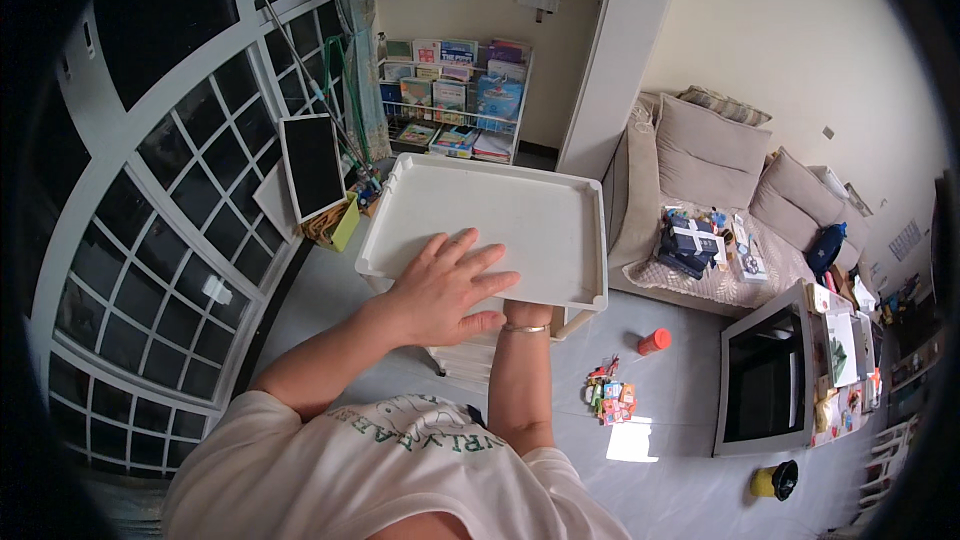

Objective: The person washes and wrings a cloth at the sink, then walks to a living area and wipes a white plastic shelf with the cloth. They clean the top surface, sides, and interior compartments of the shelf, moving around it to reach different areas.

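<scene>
My left hand (450,289) lies palm down over the near edge of a white plastic tray top (495,210), fingers spread and holding nothing. This shallow, raised-rim top belongs to a white cart, whose lower part (461,364) shows beneath it. A bracelet circles my right wrist, and my right hand (528,313) reaches in under the near rim. Its fingers are hidden below the top, so what they touch cannot be seen.
Beyond the cart stands a wire book rack (457,116). At right are a sofa (630,202) holding boxes, and a glass-fronted cabinet (765,375). Small toys (611,396), a red canister (655,341) and a bin (772,480) sit on the floor. Latticed doors (187,187) line the left.
</scene>
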`<state>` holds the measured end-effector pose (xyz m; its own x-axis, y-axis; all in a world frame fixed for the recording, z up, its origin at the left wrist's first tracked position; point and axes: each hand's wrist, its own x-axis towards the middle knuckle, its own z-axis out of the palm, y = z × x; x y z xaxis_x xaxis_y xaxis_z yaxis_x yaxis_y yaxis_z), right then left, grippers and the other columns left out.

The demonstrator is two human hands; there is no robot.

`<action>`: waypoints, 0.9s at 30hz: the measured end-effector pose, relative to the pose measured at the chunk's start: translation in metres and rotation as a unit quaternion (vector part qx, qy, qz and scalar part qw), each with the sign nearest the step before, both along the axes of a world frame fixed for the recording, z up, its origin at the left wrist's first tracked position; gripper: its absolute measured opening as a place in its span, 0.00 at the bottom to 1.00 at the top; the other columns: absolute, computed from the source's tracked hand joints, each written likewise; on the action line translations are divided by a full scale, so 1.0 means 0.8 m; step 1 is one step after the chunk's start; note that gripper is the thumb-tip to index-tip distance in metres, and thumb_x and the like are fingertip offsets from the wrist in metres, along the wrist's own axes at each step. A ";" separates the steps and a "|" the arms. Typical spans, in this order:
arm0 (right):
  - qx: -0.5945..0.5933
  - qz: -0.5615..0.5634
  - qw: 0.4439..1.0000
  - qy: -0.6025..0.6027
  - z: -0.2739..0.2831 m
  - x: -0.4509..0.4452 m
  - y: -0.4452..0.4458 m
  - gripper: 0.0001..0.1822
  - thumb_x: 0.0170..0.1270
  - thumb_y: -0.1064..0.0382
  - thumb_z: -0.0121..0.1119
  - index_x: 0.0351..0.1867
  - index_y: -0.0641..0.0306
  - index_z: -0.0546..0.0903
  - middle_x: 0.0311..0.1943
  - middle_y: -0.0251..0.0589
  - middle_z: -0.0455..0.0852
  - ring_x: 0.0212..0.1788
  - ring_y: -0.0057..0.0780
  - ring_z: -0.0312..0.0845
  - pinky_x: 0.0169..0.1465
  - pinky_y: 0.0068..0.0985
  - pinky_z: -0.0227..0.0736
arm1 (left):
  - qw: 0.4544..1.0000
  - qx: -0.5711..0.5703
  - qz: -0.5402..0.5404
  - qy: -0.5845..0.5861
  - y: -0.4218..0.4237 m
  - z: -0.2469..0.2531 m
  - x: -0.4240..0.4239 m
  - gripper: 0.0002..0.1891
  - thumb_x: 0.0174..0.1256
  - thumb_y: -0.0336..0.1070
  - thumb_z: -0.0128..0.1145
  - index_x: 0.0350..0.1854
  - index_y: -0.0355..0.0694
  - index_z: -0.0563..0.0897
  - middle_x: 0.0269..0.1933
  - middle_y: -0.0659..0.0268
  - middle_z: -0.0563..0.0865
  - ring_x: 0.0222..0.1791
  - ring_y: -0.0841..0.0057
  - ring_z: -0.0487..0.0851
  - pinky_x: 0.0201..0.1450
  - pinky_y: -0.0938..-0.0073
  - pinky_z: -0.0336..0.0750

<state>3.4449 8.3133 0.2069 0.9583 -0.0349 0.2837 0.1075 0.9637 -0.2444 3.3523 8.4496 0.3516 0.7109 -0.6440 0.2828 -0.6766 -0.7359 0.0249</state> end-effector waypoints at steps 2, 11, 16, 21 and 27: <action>0.073 0.094 0.993 -0.026 -0.001 0.012 0.010 0.27 0.75 0.48 0.39 0.69 0.57 0.65 0.66 0.42 0.71 0.67 0.43 0.67 0.71 0.39 0.60 | 1.000 -0.006 0.004 -0.005 0.001 -0.004 0.001 0.25 0.68 0.57 0.50 0.64 0.57 0.75 0.70 0.62 0.69 0.71 0.52 0.62 0.72 0.51 0.52; -0.169 0.097 0.980 0.039 -0.026 -0.016 0.060 0.26 0.73 0.49 0.43 0.68 0.57 0.66 0.66 0.43 0.71 0.66 0.43 0.67 0.71 0.38 0.59 | 0.995 -0.076 0.007 -0.067 -0.007 -0.027 0.021 0.20 0.65 0.47 0.54 0.60 0.60 0.79 0.67 0.66 0.73 0.70 0.57 0.65 0.72 0.53 0.53; -0.815 -0.251 0.500 -0.150 -0.040 -0.017 0.044 0.26 0.73 0.50 0.45 0.68 0.57 0.67 0.66 0.43 0.71 0.66 0.43 0.67 0.71 0.37 0.58 | 0.996 -0.065 0.031 -0.044 0.013 -0.022 0.031 0.19 0.66 0.46 0.53 0.59 0.59 0.80 0.66 0.66 0.75 0.69 0.59 0.66 0.72 0.54 0.53; -0.726 -0.217 0.652 -0.030 -0.087 0.027 -0.005 0.27 0.67 0.49 0.54 0.64 0.57 0.71 0.64 0.46 0.73 0.65 0.45 0.68 0.69 0.35 0.63 | 0.966 -0.217 -0.048 -0.132 0.015 -0.033 0.038 0.16 0.61 0.36 0.58 0.53 0.46 0.83 0.57 0.62 0.80 0.62 0.61 0.73 0.64 0.57 0.65; -0.935 -0.239 0.260 0.043 -0.093 0.016 0.000 0.34 0.56 0.43 0.63 0.63 0.55 0.72 0.62 0.47 0.73 0.64 0.50 0.65 0.59 0.42 0.73 | 0.971 -0.210 -0.047 -0.105 0.047 -0.150 -0.010 0.11 0.52 0.35 0.65 0.37 0.40 0.84 0.41 0.65 0.83 0.48 0.67 0.80 0.54 0.64 0.73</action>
<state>3.4581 8.3135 0.1322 0.9767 -0.0347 0.2116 0.0218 -0.9657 -0.2589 3.3445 8.4873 0.2313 0.5524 -0.5005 0.6666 -0.7634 -0.6250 0.1633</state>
